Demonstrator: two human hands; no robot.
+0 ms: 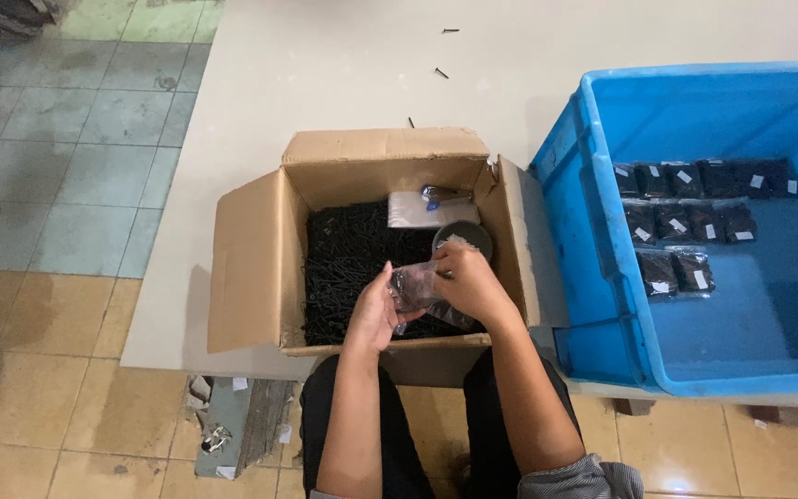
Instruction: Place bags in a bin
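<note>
My left hand (pixel 373 316) and my right hand (pixel 471 280) both hold a small clear plastic bag (pixel 417 288) over an open cardboard box (pixel 249 268). The box is full of small black screws (pixel 348 263). A dark round cup (pixel 462 237) sits among the screws just beyond my right hand. At the back of the box lies a stack of clear bags (pixel 429 211) with a metal clip on top.
A blue plastic bin (pixel 602 277) stands to the right, holding several filled dark packets (pixel 685 222) with white labels. A few loose screws (pixel 441 72) lie on the white table (pixel 344 65). Tiled floor lies to the left, with debris under the table edge.
</note>
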